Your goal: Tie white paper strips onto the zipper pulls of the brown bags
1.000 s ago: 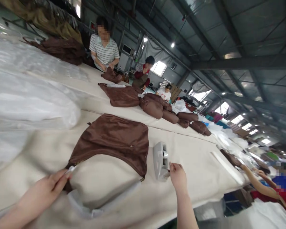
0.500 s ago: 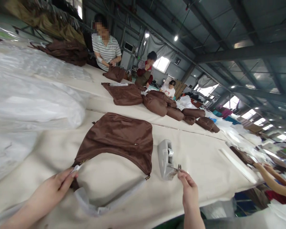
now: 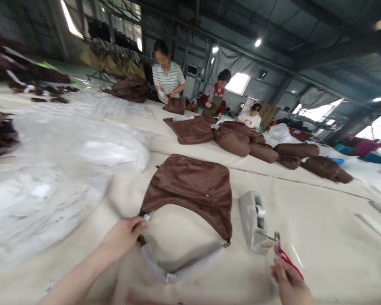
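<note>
A brown bag (image 3: 190,182) lies flat on the cream table, its strap curving toward me. Pale wrapping (image 3: 197,264) covers most of that strap. My left hand (image 3: 123,239) is closed on the strap's left end, pinching a small white piece of wrapping (image 3: 145,217) beside the bag's corner. My right hand (image 3: 290,281) is closed around small red-handled scissors (image 3: 285,256), their metal tips pointing away from me. Those tips are close to the front end of a grey tape dispenser (image 3: 252,220), which stands right of the bag; whether they touch it I cannot tell.
Clear plastic bags (image 3: 82,144) are heaped on the left. Across the table lie another brown bag (image 3: 192,129) and several stuffed brown bags (image 3: 235,142). A person in a striped shirt (image 3: 168,78) and two other people stand beyond. A white strip (image 3: 374,226) lies at right.
The view has swung left, so things sit further right. My right hand has drawn back toward me, and the scissors' red handles now show. My left hand keeps its hold on the strap end.
</note>
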Demonstrator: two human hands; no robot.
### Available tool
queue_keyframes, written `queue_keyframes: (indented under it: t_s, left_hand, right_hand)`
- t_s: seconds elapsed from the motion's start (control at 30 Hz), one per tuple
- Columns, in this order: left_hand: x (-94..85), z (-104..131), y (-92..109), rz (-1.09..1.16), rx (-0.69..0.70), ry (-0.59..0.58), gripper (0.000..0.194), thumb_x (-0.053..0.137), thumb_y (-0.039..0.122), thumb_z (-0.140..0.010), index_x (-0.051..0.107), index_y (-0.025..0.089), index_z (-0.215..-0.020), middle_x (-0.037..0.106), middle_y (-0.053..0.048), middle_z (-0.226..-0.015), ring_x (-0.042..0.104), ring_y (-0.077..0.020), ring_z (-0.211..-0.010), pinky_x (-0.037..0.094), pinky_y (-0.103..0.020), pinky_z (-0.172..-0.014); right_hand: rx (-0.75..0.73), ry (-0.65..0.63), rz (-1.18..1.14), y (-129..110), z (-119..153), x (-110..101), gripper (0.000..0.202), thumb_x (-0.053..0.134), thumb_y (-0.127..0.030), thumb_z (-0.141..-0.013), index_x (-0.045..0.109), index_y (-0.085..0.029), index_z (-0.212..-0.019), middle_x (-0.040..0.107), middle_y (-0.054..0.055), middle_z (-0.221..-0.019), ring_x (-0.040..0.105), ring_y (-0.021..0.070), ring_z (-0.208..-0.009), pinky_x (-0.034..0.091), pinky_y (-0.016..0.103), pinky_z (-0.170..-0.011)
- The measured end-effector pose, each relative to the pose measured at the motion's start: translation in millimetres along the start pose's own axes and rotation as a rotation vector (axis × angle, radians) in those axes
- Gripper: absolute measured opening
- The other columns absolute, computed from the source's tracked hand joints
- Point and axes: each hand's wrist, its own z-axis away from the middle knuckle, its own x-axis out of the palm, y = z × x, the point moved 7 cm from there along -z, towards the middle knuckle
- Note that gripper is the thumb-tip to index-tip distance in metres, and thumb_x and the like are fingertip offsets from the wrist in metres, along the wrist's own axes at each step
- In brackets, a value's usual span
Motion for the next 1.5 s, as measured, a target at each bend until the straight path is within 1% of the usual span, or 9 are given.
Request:
queue_keyframes:
  t_s: [0.17,0.33,0.43,0.63,1.03,1.17,1.27,1.37,1.5]
  left_hand:
    - [-0.6,1,-2,0.112,0.019,0.02,0.029,0.033,0.025,-0.089,0.059,0.017,-0.08,0.06,0.0,-0.063,0.056,-0.0154,-0.062,0.036,-0.023,-0.058]
    - [6.8,10,-5,0.026,-0.001,0.085,0.028,0.031,0.022,-0.092,0.056,0.017,-0.081,0.064,-0.005,-0.072,0.06,-0.0162,-0.069,0.04,-0.024,-0.066]
    - [14.9,18,-8,-0.101,-0.041,0.135,0.026,0.03,0.025,-0.094,0.055,0.017,-0.09,0.067,-0.007,-0.078,0.064,-0.0185,-0.073,0.041,-0.026,-0.066]
    - [20.5,24,-13,-0.15,-0.044,0.201,0.027,0.026,0.026,-0.096,0.052,0.018,-0.096,0.067,-0.008,-0.084,0.066,-0.0191,-0.08,0.042,-0.027,-0.068]
    - [9.0,25,-8,0.162,0.081,0.207,0.025,0.031,0.023,-0.091,0.054,0.018,-0.082,0.064,-0.004,-0.076,0.061,-0.0172,-0.076,0.041,-0.026,-0.072]
    - [5.5,11,-20,0.441,-0.065,0.187,0.038,0.032,0.034,-0.092,0.052,0.016,-0.065,0.054,-0.001,-0.058,0.051,-0.014,-0.057,0.037,-0.025,-0.058]
    - [10.2,6,-27,0.725,-0.251,0.038,0.031,0.039,0.03,-0.088,0.049,0.016,-0.063,0.034,0.007,-0.045,0.029,-0.0074,-0.039,0.023,-0.021,-0.043]
    - [26.9,14,-21,1.054,-0.417,-0.313,0.024,0.04,0.029,-0.087,0.046,0.017,-0.067,0.02,0.011,-0.043,0.008,-0.0051,-0.035,0.008,-0.019,-0.037]
    - [44.9,34,-5,1.347,-0.52,-0.694,0.019,0.041,0.022,-0.085,0.045,0.017,-0.067,0.016,0.011,-0.045,0.004,-0.0039,-0.034,0.005,-0.015,-0.034]
  right_hand:
    - [-0.128,-0.303,-0.096,-81,35,66,0.05,0.06,-0.063,-0.067,0.066,-0.02,-0.091,0.07,0.006,-0.074,0.067,0.0263,-0.077,0.051,0.035,-0.072]
    - [-0.367,-0.922,-0.419,-229,144,190,0.04,0.064,-0.053,-0.072,0.064,-0.02,-0.094,0.068,0.005,-0.082,0.063,0.0191,-0.075,0.05,0.029,-0.07]
    - [-0.331,-1.156,-0.526,-267,197,248,0.033,0.064,-0.051,-0.072,0.06,-0.019,-0.075,0.059,0.0,-0.061,0.053,0.0127,-0.055,0.042,0.025,-0.054]
    - [-0.195,-1.417,-0.501,-258,232,304,0.032,0.065,-0.047,-0.07,0.055,-0.018,-0.063,0.045,-0.005,-0.047,0.035,0.0077,-0.042,0.025,0.023,-0.043]
    - [-0.205,-1.372,-0.219,-244,234,320,0.026,0.062,-0.036,-0.073,0.052,-0.018,-0.057,0.041,-0.008,-0.038,0.033,0.0056,-0.033,0.02,0.021,-0.036]
    - [-0.213,-1.394,-0.216,-242,233,317,0.024,0.063,-0.037,-0.073,0.056,-0.017,-0.061,0.044,-0.008,-0.04,0.037,0.0057,-0.034,0.023,0.02,-0.035]
    - [-0.21,-1.467,-0.233,-239,234,313,0.024,0.066,-0.039,-0.07,0.06,-0.016,-0.071,0.055,-0.005,-0.051,0.047,0.0068,-0.041,0.034,0.019,-0.04]
    - [-0.201,-1.526,-0.24,-236,235,312,0.022,0.064,-0.037,-0.07,0.06,-0.015,-0.075,0.06,-0.003,-0.059,0.053,0.0076,-0.047,0.042,0.02,-0.047]
    - [-0.219,-1.553,-0.23,-234,238,315,0.008,0.059,-0.023,-0.072,0.06,-0.015,-0.07,0.059,-0.003,-0.055,0.055,0.0081,-0.049,0.044,0.02,-0.051]
